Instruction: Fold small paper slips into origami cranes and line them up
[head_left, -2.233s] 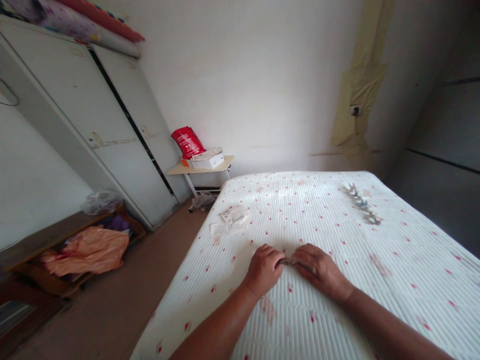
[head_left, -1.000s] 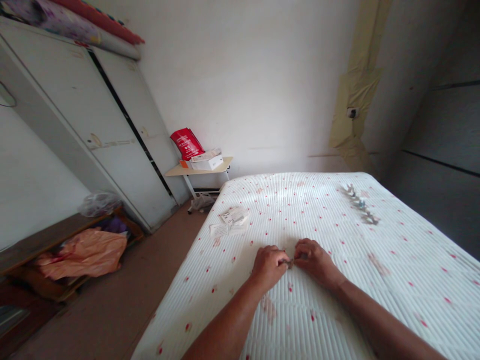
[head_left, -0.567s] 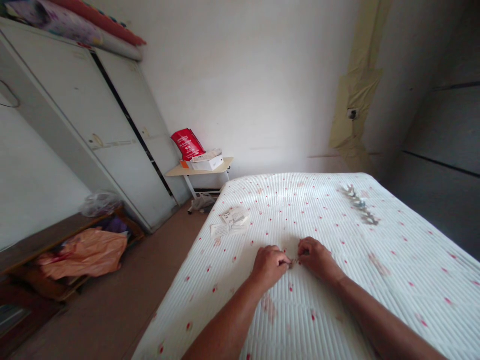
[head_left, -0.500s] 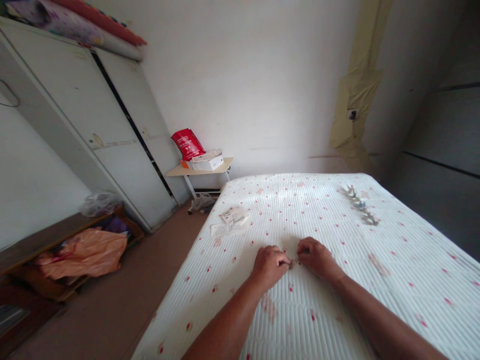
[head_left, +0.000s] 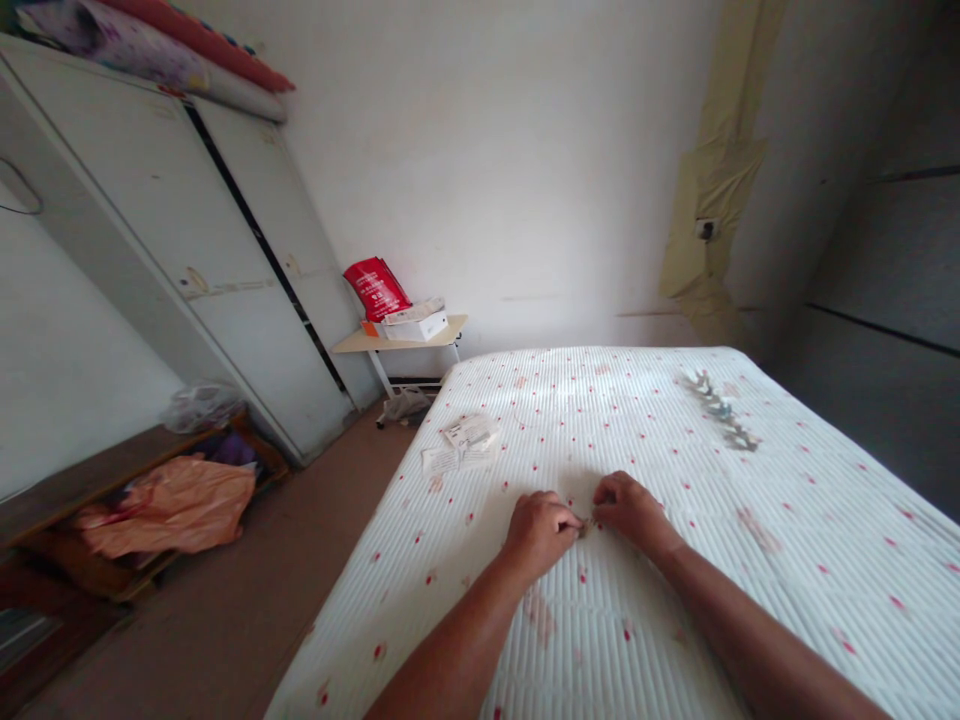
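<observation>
Both my hands work close together, low over a white ribbed mattress cover with red dots and faint flower prints. My left hand pinches a small brownish piece, too small to name, between thumb and forefinger. Just right of it, my right hand has its fingers closed at the piece's other side; what lies in its fingertips is hidden. On the right of the bed lies a row of grey-green winged pieces. Printed paper sheets rest toward the left edge.
Beyond the bed's left corner stands a small table with a red bag and a white box. A grey wardrobe and a low wooden bench with an orange plastic bag line the left side.
My right hand has shifted slightly left, nearer to the left hand's fingertips. The left hand stays almost still, with the small piece in its pinch.
</observation>
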